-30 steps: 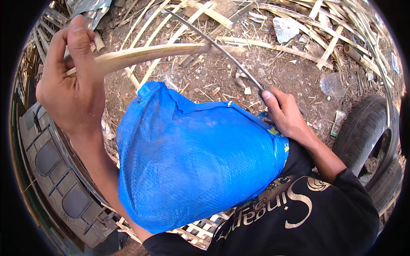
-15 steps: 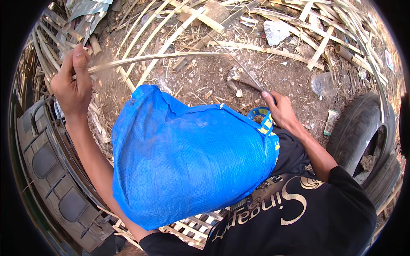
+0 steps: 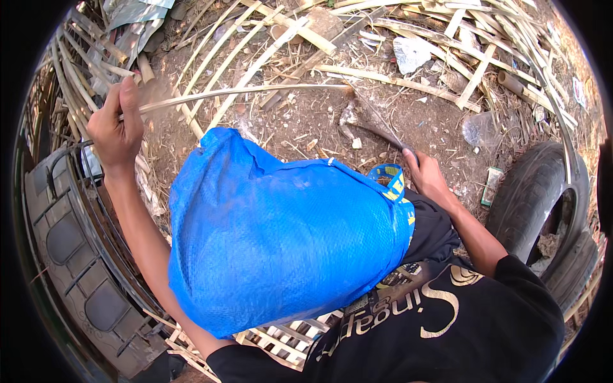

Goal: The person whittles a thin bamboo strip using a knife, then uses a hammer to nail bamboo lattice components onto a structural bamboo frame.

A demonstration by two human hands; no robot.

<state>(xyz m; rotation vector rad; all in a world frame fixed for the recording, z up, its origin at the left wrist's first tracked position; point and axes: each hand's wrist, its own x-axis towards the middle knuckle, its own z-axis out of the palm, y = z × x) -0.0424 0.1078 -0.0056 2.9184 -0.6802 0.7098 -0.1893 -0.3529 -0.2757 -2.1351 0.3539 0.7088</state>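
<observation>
head view —
left hand (image 3: 115,131): upper left, fingers pinching the bamboo strip (image 3: 242,91), keeping it taut.
right hand (image 3: 426,177): centre right, fingers curled round a knife (image 3: 377,121) — blade meets the strip.
blue bag (image 3: 281,233): centre, covering the lap.

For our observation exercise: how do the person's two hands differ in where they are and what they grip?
The left hand is raised high at the left, pinching the end of a thin pale bamboo strip. The right hand sits lower, beside the blue woven bag, closed on a long knife. Both are bare and gripping something.
</observation>
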